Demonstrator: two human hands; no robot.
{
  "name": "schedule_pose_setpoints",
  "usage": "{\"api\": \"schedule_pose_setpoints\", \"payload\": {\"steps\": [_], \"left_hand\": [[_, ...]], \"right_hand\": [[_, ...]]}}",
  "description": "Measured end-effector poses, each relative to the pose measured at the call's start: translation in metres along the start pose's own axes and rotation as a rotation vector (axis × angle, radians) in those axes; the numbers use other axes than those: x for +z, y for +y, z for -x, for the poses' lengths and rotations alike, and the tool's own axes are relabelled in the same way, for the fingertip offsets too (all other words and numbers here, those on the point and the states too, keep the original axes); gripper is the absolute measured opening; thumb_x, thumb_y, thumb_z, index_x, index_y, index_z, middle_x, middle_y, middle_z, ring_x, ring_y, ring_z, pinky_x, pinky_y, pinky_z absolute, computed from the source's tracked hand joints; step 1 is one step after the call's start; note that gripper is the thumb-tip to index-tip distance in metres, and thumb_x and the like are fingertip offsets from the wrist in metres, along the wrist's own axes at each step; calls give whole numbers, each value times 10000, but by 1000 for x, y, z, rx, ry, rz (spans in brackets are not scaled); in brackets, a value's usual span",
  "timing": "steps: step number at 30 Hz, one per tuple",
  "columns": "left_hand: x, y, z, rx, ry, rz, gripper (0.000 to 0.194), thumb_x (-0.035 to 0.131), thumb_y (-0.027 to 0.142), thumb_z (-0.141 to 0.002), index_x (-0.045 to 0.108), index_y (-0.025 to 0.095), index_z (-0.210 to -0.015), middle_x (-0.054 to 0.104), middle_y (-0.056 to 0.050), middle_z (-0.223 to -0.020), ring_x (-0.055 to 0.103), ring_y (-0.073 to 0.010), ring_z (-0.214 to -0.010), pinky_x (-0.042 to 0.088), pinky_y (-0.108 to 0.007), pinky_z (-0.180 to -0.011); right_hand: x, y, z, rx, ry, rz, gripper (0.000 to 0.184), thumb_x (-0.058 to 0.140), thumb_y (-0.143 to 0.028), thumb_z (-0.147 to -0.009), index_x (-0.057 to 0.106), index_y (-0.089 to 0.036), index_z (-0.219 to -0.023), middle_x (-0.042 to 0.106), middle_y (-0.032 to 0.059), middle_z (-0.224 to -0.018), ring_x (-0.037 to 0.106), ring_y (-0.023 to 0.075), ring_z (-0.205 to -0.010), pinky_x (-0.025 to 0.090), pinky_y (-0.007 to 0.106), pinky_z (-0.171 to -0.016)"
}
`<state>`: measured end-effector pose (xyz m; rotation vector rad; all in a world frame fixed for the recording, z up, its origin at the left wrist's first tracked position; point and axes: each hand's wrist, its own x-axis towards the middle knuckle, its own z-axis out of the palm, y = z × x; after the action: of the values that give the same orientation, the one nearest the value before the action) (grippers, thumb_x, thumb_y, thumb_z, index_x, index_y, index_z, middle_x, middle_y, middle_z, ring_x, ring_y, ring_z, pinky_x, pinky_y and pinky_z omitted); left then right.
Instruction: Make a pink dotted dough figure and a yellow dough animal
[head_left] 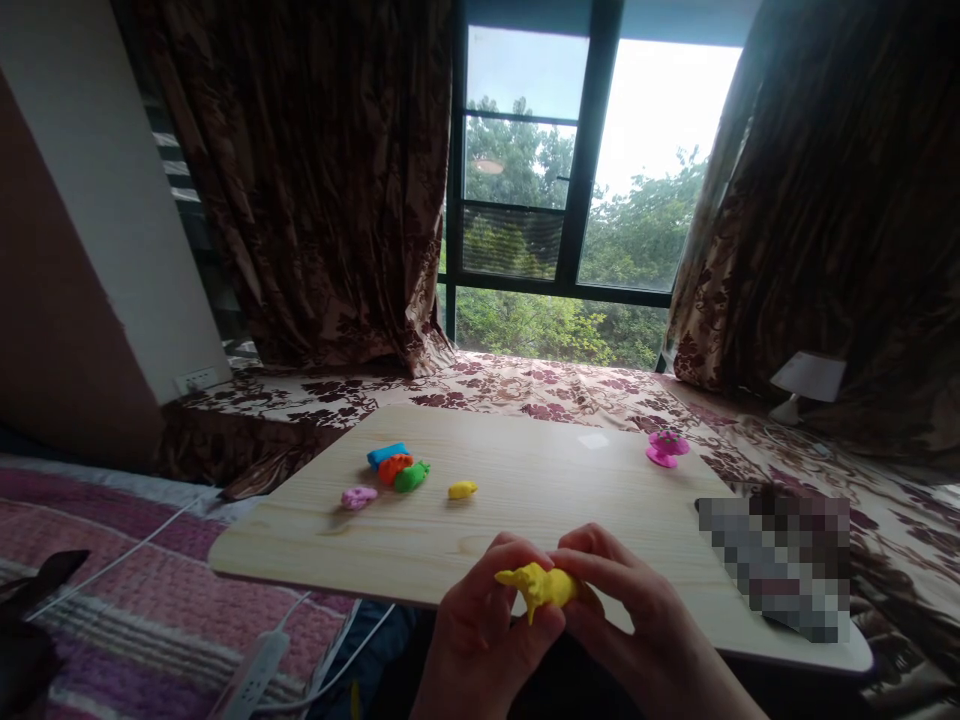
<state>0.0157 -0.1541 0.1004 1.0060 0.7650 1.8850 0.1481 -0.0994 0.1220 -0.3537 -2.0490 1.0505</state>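
Between both hands, just over the near edge of the table, is a lump of yellow modelling clay with pointed bits sticking out at its left end. My left hand pinches it from the left, thumb below and fingers behind. The fingers of my right hand close around its right end, hiding part of it. A smaller yellow clay piece lies on the wood-grain table beyond my hands. To its left sit blue, orange, green and pink clay lumps.
A pink studded stand-like object is at the table's back right. A blurred-out dark item covers the right end. A power strip with white cables lies on the striped bed at left. A small lamp stands on the sill.
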Motion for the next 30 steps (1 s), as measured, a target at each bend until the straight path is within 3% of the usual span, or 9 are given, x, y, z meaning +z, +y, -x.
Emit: {"api": "schedule_pose_setpoints", "payload": {"steps": [5, 8, 13, 19, 25, 30], "left_hand": [[-3, -3, 2, -13, 57, -94, 324, 716, 255, -657, 668, 251, -977, 640, -27, -882, 601, -198, -903, 452, -290, -814], [-3, 0, 3, 58, 35, -217, 411, 704, 263, -666, 639, 257, -1073, 637, -40, -911, 590, -213, -938, 431, -312, -865], [2, 8, 4, 215, 92, -435, 323, 700, 253, -667, 688, 274, -989, 591, -42, -955, 571, -212, -929, 445, -292, -842], [4, 10, 5, 215, 106, -467, 244, 671, 252, -699, 717, 263, -939, 577, -54, -955, 564, -216, -937, 459, -283, -824], [5, 12, 3, 190, 121, -468, 335, 719, 258, -628, 703, 263, -963, 597, -62, -1046, 554, -256, -1015, 413, -331, -916], [14, 19, 0, 146, 187, -502, 201, 658, 249, -688, 706, 242, -883, 629, -55, -987, 573, -244, -966, 420, -340, -905]], "right_hand": [[0, 2, 2, 27, -1, -109, 340, 511, -167, -875, 556, -320, -1176, 533, 38, -968, 532, 171, -895, 451, 327, -824], [-2, 11, 6, 82, -8, -183, 313, 513, -195, -885, 568, -314, -1169, 550, 28, -965, 535, 162, -900, 447, 304, -836], [1, 21, 12, 166, -8, -243, 282, 545, -266, -877, 597, -331, -1146, 599, 16, -933, 569, 151, -842, 481, 252, -730], [8, 17, 9, 178, 27, -233, 271, 574, -286, -859, 627, -309, -1125, 641, 32, -948, 569, 202, -991, 451, 322, -864], [8, 26, 10, 136, 50, -216, 298, 537, -271, -882, 583, -339, -1168, 622, 16, -966, 565, 166, -917, 450, 290, -843], [12, 20, 4, 113, 45, -182, 255, 509, -252, -890, 607, -280, -1123, 574, 28, -951, 527, 169, -898, 427, 299, -864]]}}
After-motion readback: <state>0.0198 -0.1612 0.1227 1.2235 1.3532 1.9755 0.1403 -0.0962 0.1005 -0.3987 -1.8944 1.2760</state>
